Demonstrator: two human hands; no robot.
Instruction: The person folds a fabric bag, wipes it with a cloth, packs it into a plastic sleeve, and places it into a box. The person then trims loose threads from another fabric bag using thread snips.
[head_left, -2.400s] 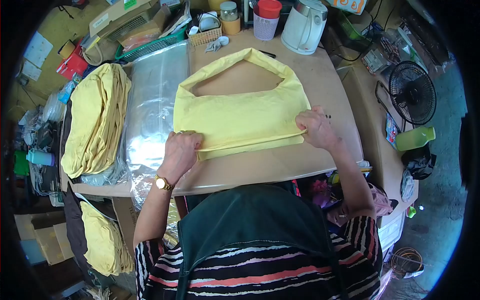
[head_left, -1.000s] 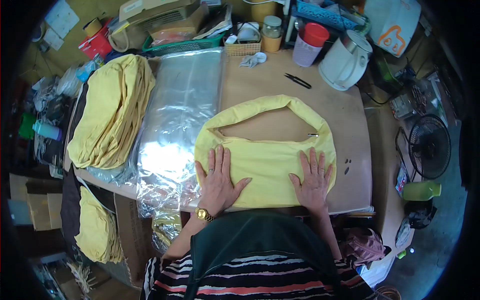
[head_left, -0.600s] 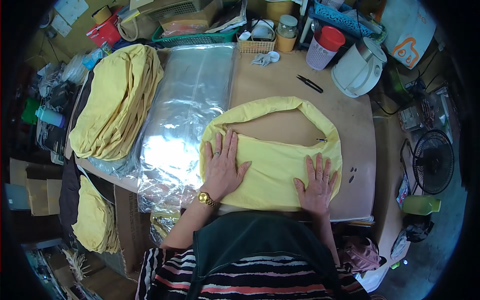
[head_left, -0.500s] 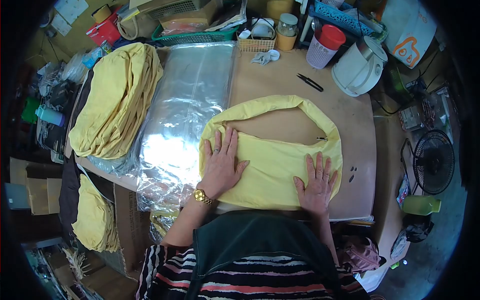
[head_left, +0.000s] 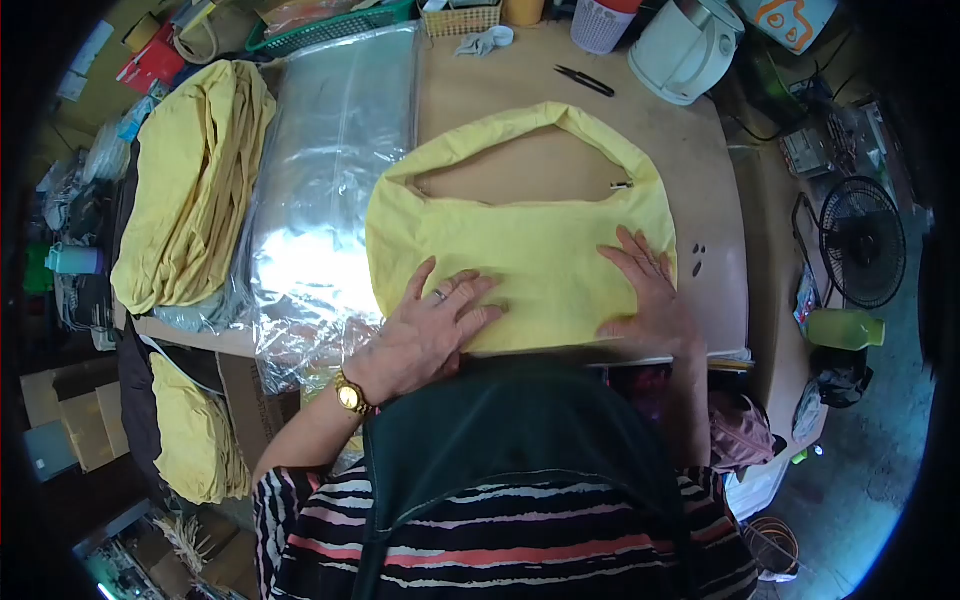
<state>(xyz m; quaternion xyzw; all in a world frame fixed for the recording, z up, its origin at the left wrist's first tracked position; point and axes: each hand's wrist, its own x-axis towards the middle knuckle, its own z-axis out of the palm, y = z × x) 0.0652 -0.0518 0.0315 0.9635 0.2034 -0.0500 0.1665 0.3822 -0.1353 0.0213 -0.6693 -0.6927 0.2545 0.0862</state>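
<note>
A yellow cloth shoulder bag (head_left: 540,250) lies flat on the table in front of me, its wide strap arched away from me and a small zipper pull (head_left: 621,185) at the right end of the opening. Over the bag's lower left part is my left hand (head_left: 435,325), fingers apart, a ring and a gold watch on it. My right hand (head_left: 645,290) rests at the bag's right side with fingers spread, slightly blurred near the thumb. Neither hand grips anything. Left of the bag lies a stack of clear plastic bags (head_left: 335,160).
A pile of yellow bags (head_left: 195,190) sits at the table's left, with more yellow cloth (head_left: 195,430) hanging lower. Black thread snips (head_left: 585,80) and a white kettle (head_left: 685,50) are at the back. A black fan (head_left: 862,240) stands at the right.
My view has tilted down, so the table things sit higher. My left hand has slid from the bag's upper left toward its lower edge, and my right hand has shifted toward the right edge.
</note>
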